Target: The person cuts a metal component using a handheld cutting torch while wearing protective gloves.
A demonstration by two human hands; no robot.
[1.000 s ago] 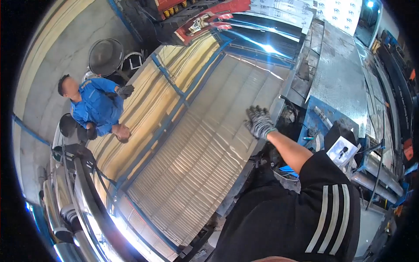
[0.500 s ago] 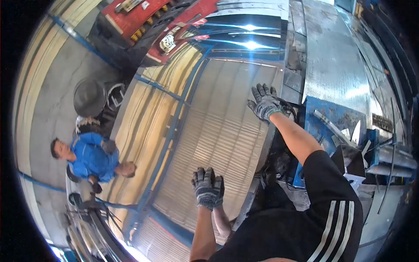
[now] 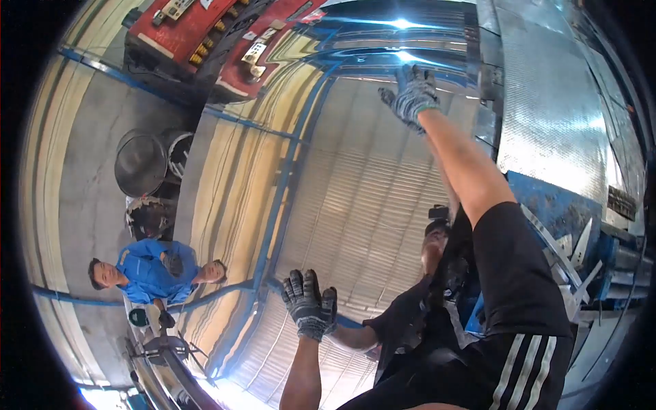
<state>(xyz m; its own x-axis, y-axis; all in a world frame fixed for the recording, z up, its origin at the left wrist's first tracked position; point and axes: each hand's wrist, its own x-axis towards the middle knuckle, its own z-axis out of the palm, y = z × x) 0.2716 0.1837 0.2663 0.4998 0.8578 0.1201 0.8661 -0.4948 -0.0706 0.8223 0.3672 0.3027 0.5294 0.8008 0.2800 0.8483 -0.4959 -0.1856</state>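
Observation:
A large mirror-bright metal sheet (image 3: 355,171) spreads in front of me, reflecting the roof, the walls and my own body. My left hand (image 3: 309,305), in a grey and black knit glove, is over the sheet's near part, palm down and fingers apart. Farther along, my right hand (image 3: 410,99) in a matching glove reaches over the far end, its fingers spread, just below a bright light reflection. Neither hand has anything in it. Reflections of my forearms show in the sheet beside them.
Across the sheet a person in blue (image 3: 147,270) stands by its left edge, mirrored in it. Behind are a dark round bin (image 3: 140,162) and a red machine table (image 3: 164,34). To my right lie a textured metal sheet (image 3: 547,102) and metal offcuts on a blue surface (image 3: 547,188).
My right hand has moved farther forward over the sheet, and my left hand slightly to the left with its fingers wider apart. The view has shifted, and more of my reflection shows.

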